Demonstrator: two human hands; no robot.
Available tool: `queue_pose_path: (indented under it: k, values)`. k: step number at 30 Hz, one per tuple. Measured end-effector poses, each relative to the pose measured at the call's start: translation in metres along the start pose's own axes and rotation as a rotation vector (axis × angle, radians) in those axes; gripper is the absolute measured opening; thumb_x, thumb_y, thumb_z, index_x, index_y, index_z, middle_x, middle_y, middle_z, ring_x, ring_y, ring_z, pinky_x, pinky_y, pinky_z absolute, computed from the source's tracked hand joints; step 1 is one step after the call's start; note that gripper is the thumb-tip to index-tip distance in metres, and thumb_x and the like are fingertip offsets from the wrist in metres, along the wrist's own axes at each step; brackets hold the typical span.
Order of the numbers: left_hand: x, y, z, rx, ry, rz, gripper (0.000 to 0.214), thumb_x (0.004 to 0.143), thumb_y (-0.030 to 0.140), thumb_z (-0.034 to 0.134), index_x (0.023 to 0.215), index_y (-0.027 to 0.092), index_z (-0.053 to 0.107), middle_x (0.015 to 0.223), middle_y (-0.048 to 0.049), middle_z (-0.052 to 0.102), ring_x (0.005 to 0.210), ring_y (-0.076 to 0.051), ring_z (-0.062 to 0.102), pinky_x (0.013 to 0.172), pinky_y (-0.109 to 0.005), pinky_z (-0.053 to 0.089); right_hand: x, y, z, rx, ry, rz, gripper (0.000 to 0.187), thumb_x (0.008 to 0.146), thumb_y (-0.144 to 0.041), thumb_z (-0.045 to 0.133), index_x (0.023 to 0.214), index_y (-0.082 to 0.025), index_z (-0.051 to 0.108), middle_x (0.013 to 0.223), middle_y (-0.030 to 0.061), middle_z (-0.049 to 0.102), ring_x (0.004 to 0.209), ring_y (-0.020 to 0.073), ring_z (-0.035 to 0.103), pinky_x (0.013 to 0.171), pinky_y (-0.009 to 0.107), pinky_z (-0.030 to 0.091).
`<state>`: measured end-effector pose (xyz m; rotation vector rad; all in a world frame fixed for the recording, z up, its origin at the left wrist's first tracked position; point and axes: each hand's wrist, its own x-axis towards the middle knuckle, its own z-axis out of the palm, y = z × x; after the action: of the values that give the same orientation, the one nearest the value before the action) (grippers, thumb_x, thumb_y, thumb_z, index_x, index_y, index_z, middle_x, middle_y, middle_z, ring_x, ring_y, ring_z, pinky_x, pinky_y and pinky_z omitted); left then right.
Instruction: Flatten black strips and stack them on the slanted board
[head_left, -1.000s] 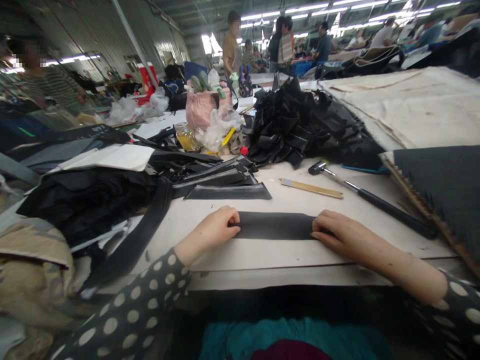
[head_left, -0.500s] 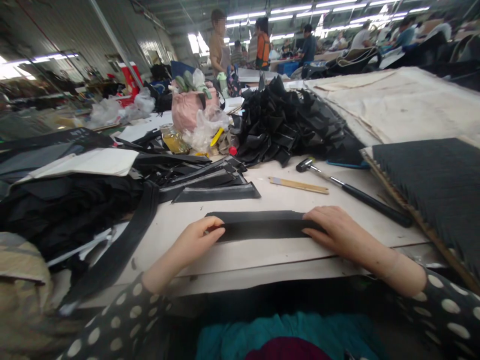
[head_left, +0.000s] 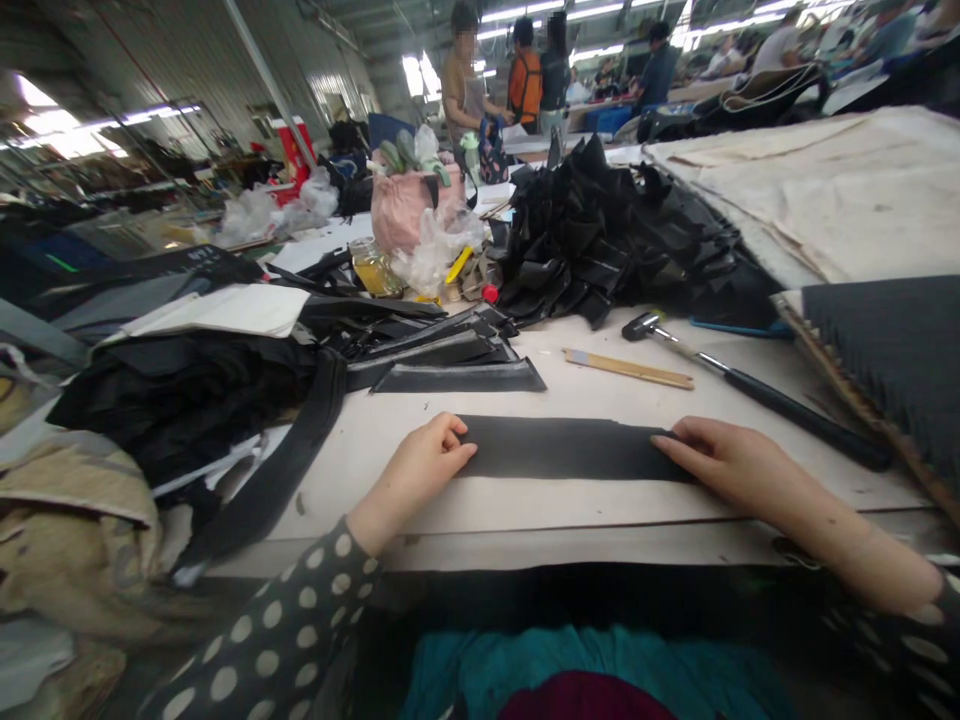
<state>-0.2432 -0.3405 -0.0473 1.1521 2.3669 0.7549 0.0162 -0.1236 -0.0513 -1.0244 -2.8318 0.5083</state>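
A flat black strip, of leather-like or fabric material, lies crosswise on the pale table top in front of me. My left hand pinches its left end between thumb and curled fingers. At the other end, my right hand grips the strip with the thumb on top and the fingers behind the edge. Just beyond the strip rest a flat wooden stick and a hammer with a black handle. Several grey-edged black strips lie behind my left hand.
A heap of black pieces rises at the back, beside a pink bag and a jar. Dark cloth bunches at the left. A board with black material stands at the right. People work in the background.
The strip showed a lengthwise fold before and now appears as one flat, even surface. My right thumb has come over its top. The view has shifted somewhat to the left.
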Motion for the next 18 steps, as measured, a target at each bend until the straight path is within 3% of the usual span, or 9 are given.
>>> queue_pose_path:
  k: [18]
  values:
    - [0.0063,0.0025,0.0011,0.074,0.011,-0.029,0.026,0.069,0.041,0.052,0.084,0.020,0.052,0.063,0.0031,0.058,0.061,-0.016,0.054,0.057,-0.026,0.035,0.0000,0.0034,-0.0045,-0.100,0.015,-0.029,0.032,0.080,-0.047,0.042,0.066,-0.020,0.053,0.066,0.0019,0.058,0.058,0.0151,0.053,0.054,0.027,0.036]
